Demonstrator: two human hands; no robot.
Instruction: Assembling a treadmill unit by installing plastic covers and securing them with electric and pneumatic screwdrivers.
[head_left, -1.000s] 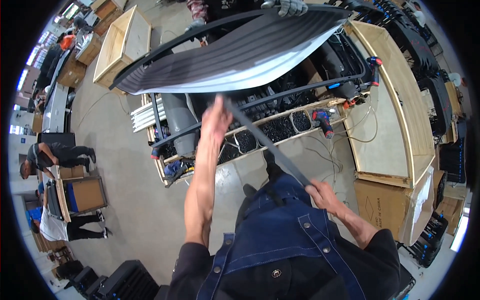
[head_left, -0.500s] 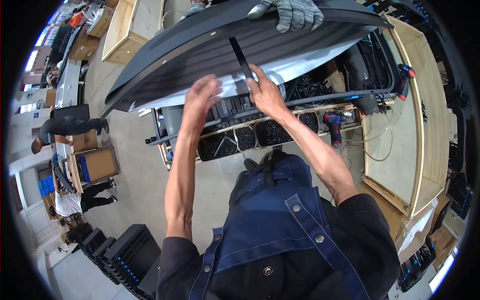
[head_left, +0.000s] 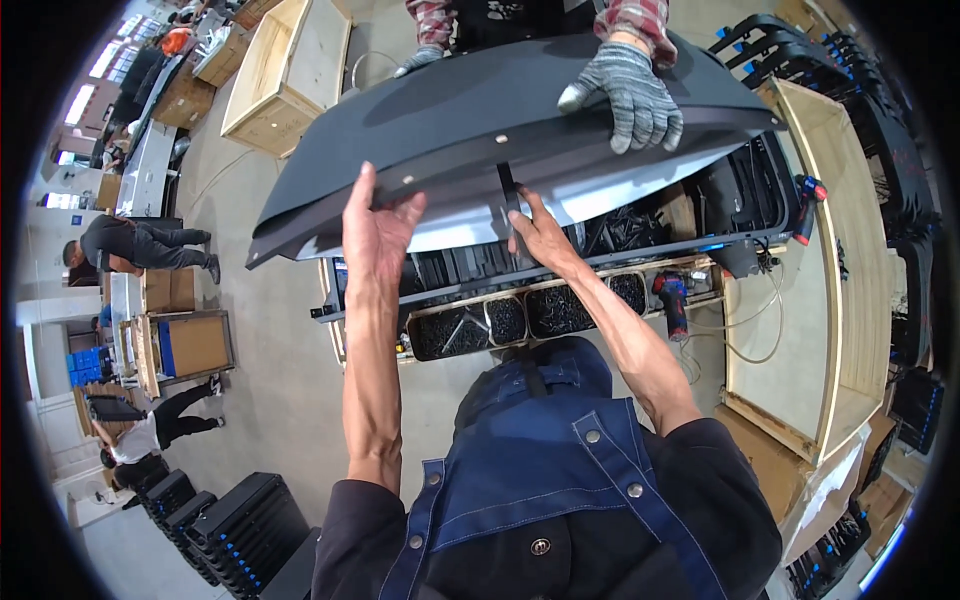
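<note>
curved black panel [head_left: 430,112] was tilted above the black frame [head_left: 440,294], apparently supported by a co-worker's gloved hand [head_left: 632,95] for underside access. right hand [head_left: 543,240] gripped a black strip [head_left: 507,184] in its fingers; left hand [head_left: 378,238], fingers open, was at the panel edge, contact unclear.

The left hand [head_left: 380,235] is open, left of the right hand [head_left: 543,240], whose fingers [head_left: 537,207] curl; the left forearm [head_left: 372,375] lies below its fingertips [head_left: 367,172], the right forearm [head_left: 632,340] slants below-right of its own.
</note>
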